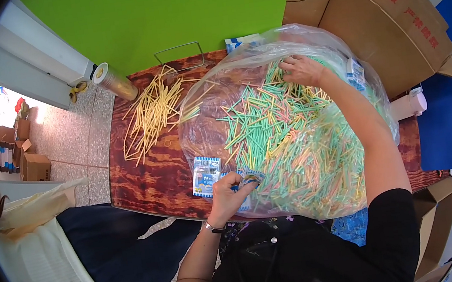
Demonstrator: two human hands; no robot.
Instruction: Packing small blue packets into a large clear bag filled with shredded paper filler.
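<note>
wooden table [145,180]: left hand [226,189] pinches small packet [249,179], right hand [302,70] reaches fwd, fingers spread on sticks [282,133].

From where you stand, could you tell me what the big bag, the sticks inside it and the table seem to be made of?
The big bag looks like thin clear plastic film: see-through, glossy, wrinkled. The sticks the right hand reaches into seem plastic or coated paper, in matte pastel colours; hard to tell which. The table looks like wood or wood-pattern laminate: dark reddish grain with a sheen.
</note>
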